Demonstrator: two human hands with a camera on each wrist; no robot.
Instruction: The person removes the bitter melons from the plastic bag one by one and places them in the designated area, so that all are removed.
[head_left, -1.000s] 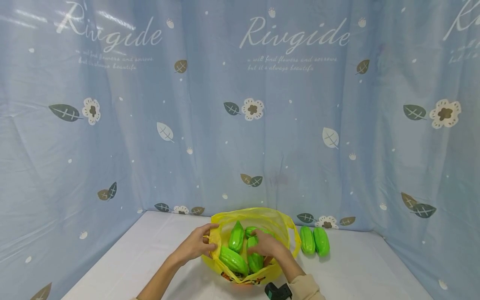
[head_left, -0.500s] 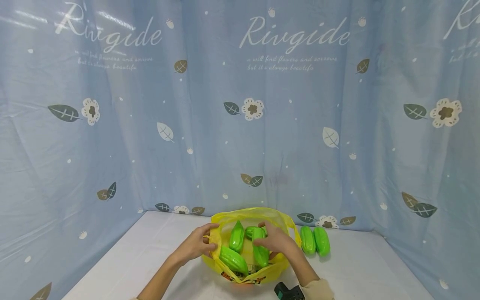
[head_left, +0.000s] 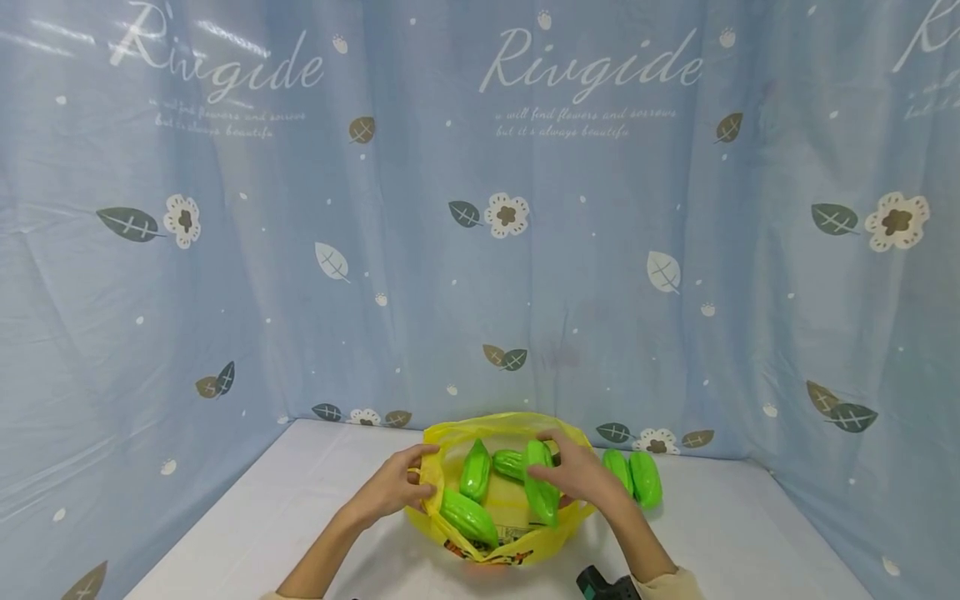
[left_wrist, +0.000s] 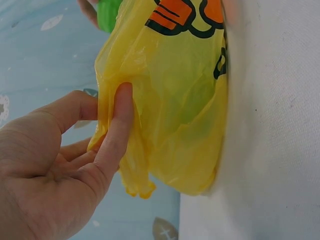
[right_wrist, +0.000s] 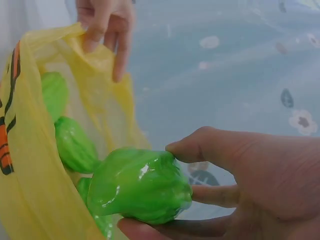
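Observation:
A yellow plastic bag (head_left: pixel 551 546) with orange and black print stands wide-mouthed on the table. My left hand (head_left: pixel 393 487) pinches its left rim; in the left wrist view thumb and fingers have the thin plastic (left_wrist: pixel 175 125) between them. Over the right part of the mouth, my right hand (head_left: pixel 577 471) grips a glossy green ridged gourd (right_wrist: pixel 135 185) by its blunt end, pointed end downward. Inside the bag lie three similar gourds: one upright at the back (head_left: pixel 476 471), one slanting in front (head_left: pixel 468 521), and one partly hidden (head_left: pixel 510 464) behind the held gourd.
Two more green gourds (head_left: pixel 647 479) lie side by side on the white table (head_left: pixel 720 533), right of the bag, one partly behind my right hand. A blue printed curtain (head_left: pixel 570 292) hangs behind and on both sides. A black device (head_left: pixel 607 586) sits at my right wrist.
My right hand has lifted the gourd from the bag's middle and carried it right and slightly up. The left hand keeps its hold on the rim.

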